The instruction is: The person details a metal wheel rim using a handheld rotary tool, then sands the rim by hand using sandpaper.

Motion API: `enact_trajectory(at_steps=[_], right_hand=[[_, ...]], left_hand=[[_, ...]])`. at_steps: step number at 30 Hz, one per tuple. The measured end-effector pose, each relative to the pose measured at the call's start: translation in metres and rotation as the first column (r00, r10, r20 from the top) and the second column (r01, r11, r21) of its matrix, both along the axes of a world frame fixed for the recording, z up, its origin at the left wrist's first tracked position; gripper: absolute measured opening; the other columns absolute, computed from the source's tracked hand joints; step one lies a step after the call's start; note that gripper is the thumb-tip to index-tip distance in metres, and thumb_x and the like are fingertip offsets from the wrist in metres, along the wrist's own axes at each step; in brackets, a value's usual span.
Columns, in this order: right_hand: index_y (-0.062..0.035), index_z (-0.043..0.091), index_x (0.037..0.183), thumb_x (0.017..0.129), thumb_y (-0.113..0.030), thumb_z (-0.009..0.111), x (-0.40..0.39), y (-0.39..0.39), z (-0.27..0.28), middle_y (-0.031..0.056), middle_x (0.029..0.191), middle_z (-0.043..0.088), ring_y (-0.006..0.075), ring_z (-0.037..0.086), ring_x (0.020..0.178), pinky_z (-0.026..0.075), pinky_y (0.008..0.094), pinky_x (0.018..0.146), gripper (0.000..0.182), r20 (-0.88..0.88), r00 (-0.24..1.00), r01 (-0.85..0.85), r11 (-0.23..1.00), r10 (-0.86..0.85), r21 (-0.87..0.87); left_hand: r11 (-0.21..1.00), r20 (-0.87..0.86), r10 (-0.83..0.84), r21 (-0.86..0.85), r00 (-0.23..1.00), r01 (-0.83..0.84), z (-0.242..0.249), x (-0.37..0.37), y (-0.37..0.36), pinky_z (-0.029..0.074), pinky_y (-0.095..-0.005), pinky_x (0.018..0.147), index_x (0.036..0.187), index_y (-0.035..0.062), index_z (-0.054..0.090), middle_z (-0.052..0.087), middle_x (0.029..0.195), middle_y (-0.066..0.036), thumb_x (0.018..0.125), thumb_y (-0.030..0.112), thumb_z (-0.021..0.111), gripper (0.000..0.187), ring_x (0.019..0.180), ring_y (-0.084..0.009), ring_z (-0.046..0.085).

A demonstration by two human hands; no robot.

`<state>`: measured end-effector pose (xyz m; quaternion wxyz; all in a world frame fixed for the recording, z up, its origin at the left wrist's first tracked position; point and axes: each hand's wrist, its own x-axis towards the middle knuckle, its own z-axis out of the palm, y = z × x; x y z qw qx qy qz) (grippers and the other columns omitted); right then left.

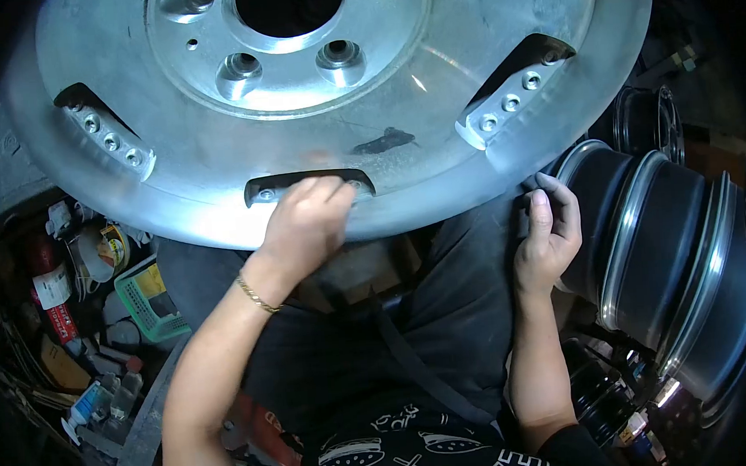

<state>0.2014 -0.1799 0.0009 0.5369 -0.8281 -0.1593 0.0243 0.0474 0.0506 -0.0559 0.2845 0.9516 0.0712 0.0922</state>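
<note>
A large silver metal wheel (pixel 316 138) fills the upper part of the view, with a round centre hole, bolt holes and slots along its outer part. My left hand (pixel 306 222), a gold bracelet on its wrist, is at the bottom slot. Its fingers are bent together against the slot; whatever they hold is too small or hidden to name. On the right, my right hand (pixel 550 235) is beside the wheel's lower right edge, palm up, with loosely curled fingers apart and nothing visible in it. A dark smudge (pixel 384 141) marks the wheel face.
Several wheel rims (pixel 631 226) stand in a row at the right. At the left are a green basket (pixel 151 298), a spray can (pixel 50 287), clear bottles (pixel 125 397) and other clutter. My legs are under the wheel's lower edge.
</note>
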Motion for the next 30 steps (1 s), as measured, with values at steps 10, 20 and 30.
enact_trajectory(at_steps=[10,20,30], right_hand=[[0.0057,0.063,0.113,0.096,-0.010,0.061,0.001,-0.003,0.001,0.0085,0.104,0.066,0.0125,0.060,0.094,0.047,0.0258,0.087,0.023,-0.004,1.000,0.012,1.000,-0.012,-0.004],[0.0055,0.064,0.110,0.095,-0.009,0.062,0.003,-0.006,-0.001,0.0088,0.104,0.065,0.0136,0.060,0.095,0.047,0.0268,0.088,0.021,-0.020,1.000,0.014,1.000,-0.013,0.011],[0.0056,0.064,0.107,0.094,-0.009,0.063,0.004,-0.010,-0.003,0.0085,0.098,0.065,0.0122,0.059,0.087,0.047,0.0250,0.082,0.019,-0.028,1.000,0.015,1.000,-0.014,0.015]], left_hand=[[0.999,-0.021,-0.014,0.039,1.000,0.015,0.001,-0.005,0.006,0.052,-0.0401,0.076,0.091,0.0030,0.064,0.063,0.087,-0.012,0.079,0.003,0.069,0.013,0.083,-0.0315,0.062],[0.998,-0.036,-0.042,0.055,0.998,0.044,0.003,-0.005,0.010,0.052,-0.0408,0.076,0.091,0.0024,0.064,0.065,0.090,-0.013,0.079,0.004,0.072,0.015,0.083,-0.0328,0.063],[0.997,-0.027,-0.065,0.033,0.998,0.066,0.004,0.000,0.008,0.051,-0.0399,0.077,0.093,0.0021,0.064,0.065,0.087,-0.013,0.077,0.003,0.072,0.018,0.084,-0.0320,0.064]])
